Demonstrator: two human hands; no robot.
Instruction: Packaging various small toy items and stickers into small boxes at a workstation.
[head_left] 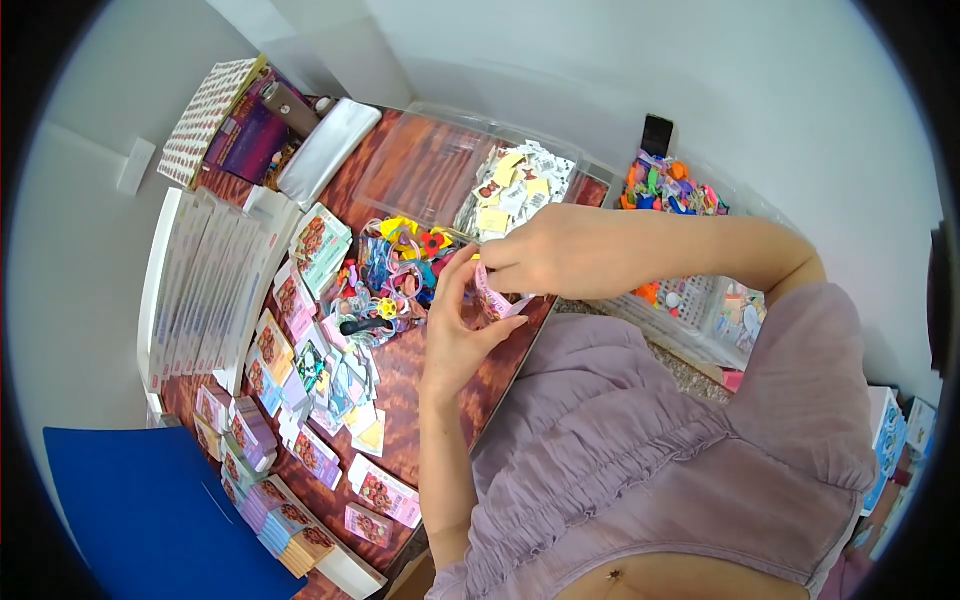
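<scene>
Near the table's front edge, my left hand [452, 335] is curled round a small pink printed carton [489, 298], thumb on its near side and fingers on the far side. My right hand [548, 250] reaches across from the right, its bent fingers closed at the carton's upper end. What those fingers pinch is hidden. Just beyond the hands lies a heap of colourful hair ties [388, 285] with yellow and red ornaments. Behind them a clear plastic tray [425, 160] holds a pile of small white and yellow paper slips [520, 188].
Flat printed cartons [385, 492], loose cards [350, 385] and bundled cartons [285, 520] cover the table's left side. White boxes [205, 290] stand in a row at far left, beside a blue panel [170, 510]. Bins with colourful trinkets [675, 190] and a phone [657, 134] are at right.
</scene>
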